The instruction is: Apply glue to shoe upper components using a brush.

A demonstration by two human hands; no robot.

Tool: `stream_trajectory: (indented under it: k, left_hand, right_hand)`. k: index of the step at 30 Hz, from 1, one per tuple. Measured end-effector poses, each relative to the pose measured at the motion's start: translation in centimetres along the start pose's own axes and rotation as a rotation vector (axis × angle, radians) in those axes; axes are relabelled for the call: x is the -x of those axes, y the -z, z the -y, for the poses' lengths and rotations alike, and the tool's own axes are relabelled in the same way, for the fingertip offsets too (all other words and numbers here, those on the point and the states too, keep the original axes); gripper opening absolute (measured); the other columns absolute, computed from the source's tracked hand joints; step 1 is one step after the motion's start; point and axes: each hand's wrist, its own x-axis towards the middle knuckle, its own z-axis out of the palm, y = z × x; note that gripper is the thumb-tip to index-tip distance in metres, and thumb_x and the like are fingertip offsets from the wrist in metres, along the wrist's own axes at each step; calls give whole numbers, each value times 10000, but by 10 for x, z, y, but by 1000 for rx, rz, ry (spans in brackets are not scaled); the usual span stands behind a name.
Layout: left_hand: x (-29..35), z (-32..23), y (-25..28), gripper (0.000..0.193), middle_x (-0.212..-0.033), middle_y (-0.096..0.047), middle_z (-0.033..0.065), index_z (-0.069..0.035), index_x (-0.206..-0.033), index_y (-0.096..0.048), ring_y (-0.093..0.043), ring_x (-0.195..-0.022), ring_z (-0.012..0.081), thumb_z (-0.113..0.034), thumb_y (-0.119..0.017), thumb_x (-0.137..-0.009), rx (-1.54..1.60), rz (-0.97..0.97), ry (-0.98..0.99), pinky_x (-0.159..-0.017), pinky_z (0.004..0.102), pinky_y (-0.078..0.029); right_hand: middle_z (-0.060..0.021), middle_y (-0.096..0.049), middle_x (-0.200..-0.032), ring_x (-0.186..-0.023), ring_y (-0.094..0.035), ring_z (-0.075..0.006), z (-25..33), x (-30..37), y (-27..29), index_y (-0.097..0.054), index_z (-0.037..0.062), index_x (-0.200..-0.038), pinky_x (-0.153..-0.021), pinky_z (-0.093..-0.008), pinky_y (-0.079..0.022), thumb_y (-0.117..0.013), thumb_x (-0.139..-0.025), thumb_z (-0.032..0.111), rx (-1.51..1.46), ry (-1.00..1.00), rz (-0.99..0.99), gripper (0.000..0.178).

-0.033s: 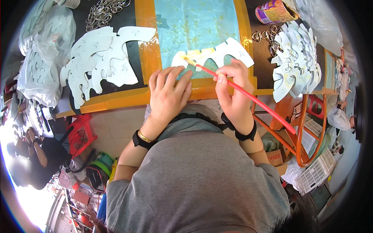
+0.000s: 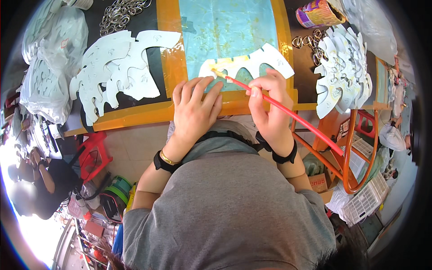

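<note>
Possibly risks smearing the left hand [image 2: 195, 108], with fingers slightly apart at the near left edge of the piece [image 2: 255, 58], by sweeping the brush [image 2: 299, 118], pinched in the right hand [image 2: 272, 103], too close.

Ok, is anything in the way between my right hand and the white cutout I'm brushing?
Nothing visible blocks it. The red-handled brush in your right hand reaches the white cutout directly, its bristles over the left part. Your left hand lies close to that end, but not between them.
</note>
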Motion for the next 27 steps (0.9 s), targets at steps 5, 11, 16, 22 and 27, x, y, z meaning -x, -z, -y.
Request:
stream_trajectory:
  k: [5, 11, 16, 22, 27]
  left_hand:
    - [1, 1, -1, 276, -1136, -594, 20, -132, -1064, -687, -553, -1045, 220, -143, -697, -788, -4, -5, 0, -929, 397, -381]
    - [0, -1, -1, 272, -1129, -599, 17, -136, -1060, -688, -553, -1045, 216, -146, -698, -789, -3, -10, 3, -932, 395, -381]
    - [-1, 0, -1, 272, -1126, -602, 19, -135, -1057, -689, -555, -1043, 219, -145, -701, -786, -4, -5, 1, -933, 395, -381]
    - [0, 0, -1, 272, -1128, -602, 27, -132, -1055, -690, -556, -1042, 225, -142, -701, -783, -3, -3, 0, -930, 397, -383]
    - [0, 0, 0, 274, -1125, -602, 29, -130, -1055, -691, -556, -1043, 228, -140, -700, -781, 1, -7, -2, -929, 396, -384]
  right_hand:
    - [-46, -587, -780, -692, -558, -213, -2, -3, -7, -556, 54, -948, -978, -458, -392, -579, -870, -2, -15, 10, -3, 98]
    - [-48, -583, -777, -693, -559, -211, -1, -2, -4, -553, 51, -944, -980, -456, -390, -585, -872, 5, -25, -6, -10, 92]
    - [-44, -583, -775, -691, -562, -206, -1, -1, -2, -551, 52, -937, -980, -459, -386, -590, -870, 11, -13, -5, 32, 88]
    - [-49, -596, -788, -704, -571, -210, -4, 2, 7, -556, 54, -940, -972, -455, -384, -581, -871, 12, 98, -23, -59, 85]
    - [-47, -596, -791, -710, -577, -219, 1, 4, 1, -563, 59, -938, -970, -442, -379, -588, -864, 14, 60, 10, -21, 90]
